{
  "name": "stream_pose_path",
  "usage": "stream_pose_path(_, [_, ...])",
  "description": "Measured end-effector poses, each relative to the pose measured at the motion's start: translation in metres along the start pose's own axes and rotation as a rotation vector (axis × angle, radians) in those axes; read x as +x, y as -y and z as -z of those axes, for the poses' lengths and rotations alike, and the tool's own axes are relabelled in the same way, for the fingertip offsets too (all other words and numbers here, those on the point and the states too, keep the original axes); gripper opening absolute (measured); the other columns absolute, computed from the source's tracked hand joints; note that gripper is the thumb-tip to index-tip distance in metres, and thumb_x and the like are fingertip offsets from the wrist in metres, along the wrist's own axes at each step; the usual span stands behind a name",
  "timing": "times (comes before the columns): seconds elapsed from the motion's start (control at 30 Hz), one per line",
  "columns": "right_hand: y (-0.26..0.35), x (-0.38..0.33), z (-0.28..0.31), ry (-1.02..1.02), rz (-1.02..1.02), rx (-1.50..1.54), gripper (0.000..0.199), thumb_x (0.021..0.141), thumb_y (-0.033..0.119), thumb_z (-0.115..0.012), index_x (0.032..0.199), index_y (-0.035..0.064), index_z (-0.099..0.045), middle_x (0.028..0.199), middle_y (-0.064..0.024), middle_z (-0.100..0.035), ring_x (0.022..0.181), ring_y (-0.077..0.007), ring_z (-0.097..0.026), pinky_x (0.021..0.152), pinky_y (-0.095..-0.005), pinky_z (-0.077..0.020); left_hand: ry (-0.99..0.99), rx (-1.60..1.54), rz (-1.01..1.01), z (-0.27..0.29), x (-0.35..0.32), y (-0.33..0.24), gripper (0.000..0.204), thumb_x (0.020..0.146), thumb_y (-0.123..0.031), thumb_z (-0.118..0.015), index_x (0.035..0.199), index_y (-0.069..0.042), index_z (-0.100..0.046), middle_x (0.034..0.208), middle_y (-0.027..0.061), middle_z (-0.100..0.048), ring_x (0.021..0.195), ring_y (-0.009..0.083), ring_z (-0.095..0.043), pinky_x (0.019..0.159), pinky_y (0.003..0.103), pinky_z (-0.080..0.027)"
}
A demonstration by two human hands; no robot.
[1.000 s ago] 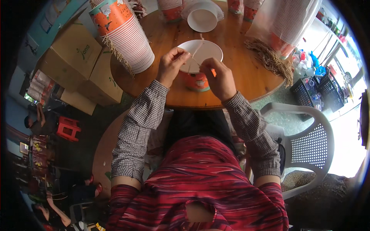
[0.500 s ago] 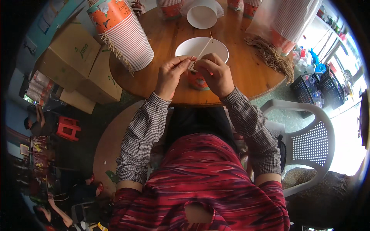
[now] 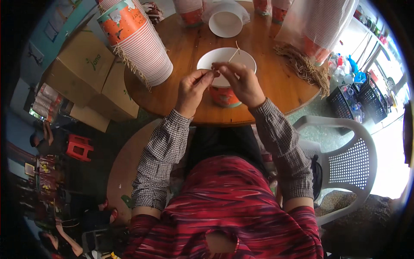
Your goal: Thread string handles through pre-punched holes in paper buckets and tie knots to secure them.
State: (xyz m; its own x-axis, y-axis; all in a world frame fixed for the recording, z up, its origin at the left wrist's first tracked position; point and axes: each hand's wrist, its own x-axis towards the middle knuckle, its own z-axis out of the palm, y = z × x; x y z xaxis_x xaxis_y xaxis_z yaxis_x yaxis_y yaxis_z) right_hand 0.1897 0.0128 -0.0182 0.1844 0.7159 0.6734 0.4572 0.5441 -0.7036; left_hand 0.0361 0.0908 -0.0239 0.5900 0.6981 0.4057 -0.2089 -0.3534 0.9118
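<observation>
On the table just ahead of me stands a paper bucket (image 3: 226, 97), orange outside and white within. A thin pale cord (image 3: 234, 54) rises at its far rim and runs toward me across the opening until my fingers cover it. My left hand (image 3: 192, 90) is closed over the near left rim, thumb and forefinger pinched on the cord. From the right, my right hand (image 3: 246, 84) meets it, fingertips together at the cord, the forefinger reaching toward the left. The cord's near end is hidden among my fingers.
A tall leaning stack of striped paper buckets (image 3: 148, 58) stands left, cords hanging along it. A bundle of tan cords (image 3: 302, 64) lies right, below bagged buckets (image 3: 325, 30). Beyond is a white bowl-like container (image 3: 226, 24). A plastic chair (image 3: 351, 159) stands right, cardboard boxes (image 3: 82, 64) left.
My right hand has opened out from a tight curl, its forefinger now stretched toward my left hand. Less of the cord shows. The whole view has shifted slightly.
</observation>
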Motion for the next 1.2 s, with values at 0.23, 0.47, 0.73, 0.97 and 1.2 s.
stream_pose_path(0.23, [0.003,-0.012,-0.005,-0.13,0.009,-0.226,0.013,0.081,0.014,-0.065,0.09,0.005,-0.069,0.083,-0.0095,-0.069,0.083,-0.027,-0.062,0.081,-0.0378,-0.0464,-0.089,0.066,-0.093,-0.009,-0.001,0.002,0.019,0.092,-0.015,-0.059,0.093,0.003,-0.065,0.073,-0.0033,-0.06,0.068,0.0033,-0.052,0.061,0.02,-0.043])
stream_pose_path(0.47, [-0.001,-0.009,-0.01,-0.134,-0.005,-0.197,0.01,0.079,0.014,-0.066,0.086,0.0072,-0.07,0.079,-0.0079,-0.069,0.075,-0.0254,-0.062,0.081,-0.036,-0.0456,-0.137,0.17,-0.165,-0.012,-0.002,0.003,0.016,0.092,-0.013,-0.059,0.091,0.003,-0.064,0.072,-0.0005,-0.062,0.067,0.0044,-0.053,0.06,0.021,-0.044])
stream_pose_path(0.73, [-0.005,-0.017,-0.014,-0.183,0.061,-0.331,0.007,0.079,0.016,-0.067,0.079,0.0092,-0.067,0.074,-0.0031,-0.068,0.07,-0.0208,-0.063,0.09,-0.0387,-0.0395,-0.248,0.234,-0.185,-0.017,-0.008,0.008,0.017,0.092,-0.014,-0.059,0.094,0.002,-0.065,0.083,0.007,-0.068,0.078,0.011,-0.063,0.069,0.024,-0.05])
stream_pose_path(0.97, [-0.009,-0.018,-0.022,-0.257,0.162,-0.345,0.008,0.075,0.011,-0.067,0.081,0.0093,-0.061,0.076,-0.001,-0.065,0.075,-0.0209,-0.062,0.091,-0.0396,-0.0389,-0.258,0.26,-0.138,-0.02,-0.009,0.003,0.017,0.092,-0.014,-0.06,0.095,0.002,-0.065,0.087,0.0071,-0.068,0.08,0.0106,-0.063,0.07,0.024,-0.051])
stream_pose_path(1.2, [-0.007,-0.022,-0.023,-0.225,0.186,-0.354,0.011,0.073,0.008,-0.066,0.082,0.0089,-0.06,0.078,-0.0021,-0.063,0.08,-0.0215,-0.061,0.094,-0.0415,-0.038,-0.264,0.146,-0.144,-0.019,-0.01,0.01,0.011,0.09,-0.006,-0.061,0.098,0.001,-0.064,0.088,0.003,-0.065,0.078,0.0085,-0.06,0.067,0.021,-0.05])
